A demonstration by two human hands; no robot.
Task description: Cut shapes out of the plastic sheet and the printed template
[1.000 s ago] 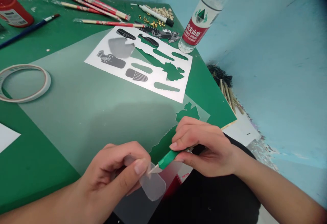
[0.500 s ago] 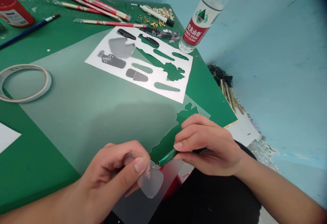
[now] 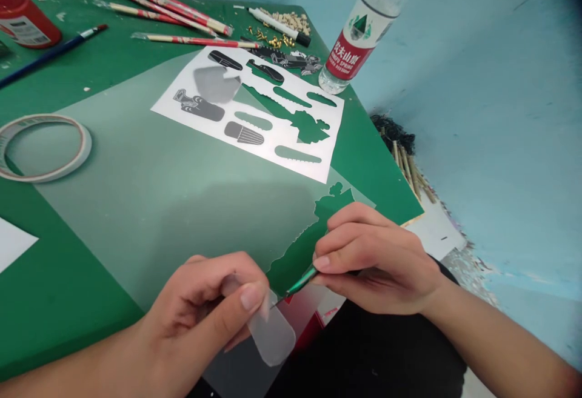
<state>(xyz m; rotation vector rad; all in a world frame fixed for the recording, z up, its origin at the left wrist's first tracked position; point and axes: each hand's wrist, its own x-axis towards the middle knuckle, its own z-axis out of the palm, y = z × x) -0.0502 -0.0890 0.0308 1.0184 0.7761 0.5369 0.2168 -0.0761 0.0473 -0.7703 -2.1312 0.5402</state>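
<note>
My left hand (image 3: 204, 313) pinches a small translucent plastic piece (image 3: 274, 338) with a rounded end between thumb and fingers. Closed around a green tool with a thin metal tip, perhaps a craft knife (image 3: 301, 281), is my right hand (image 3: 375, 258). The tip meets the piece's edge near my left thumb; whether it pierces it, I cannot tell. Both hands are above the near edge of a large translucent plastic sheet (image 3: 136, 168), which has a figure-shaped cutout (image 3: 300, 243) showing green table through it.
White paper with dark printed shapes and cutouts (image 3: 204, 128) lies beyond my hands. A water bottle (image 3: 350, 53) stands at the table's right edge. Further about are a tape roll (image 3: 82, 149), wrapped sticks (image 3: 195, 42), a marker (image 3: 277, 25), brass fasteners (image 3: 273, 40), a paintbrush (image 3: 50, 54) and a red bottle (image 3: 30, 19).
The plastic piece has turned slightly, its rounded end shifting down and right. My right hand has moved a little to the right with the craft knife, whose handle has tilted.
</note>
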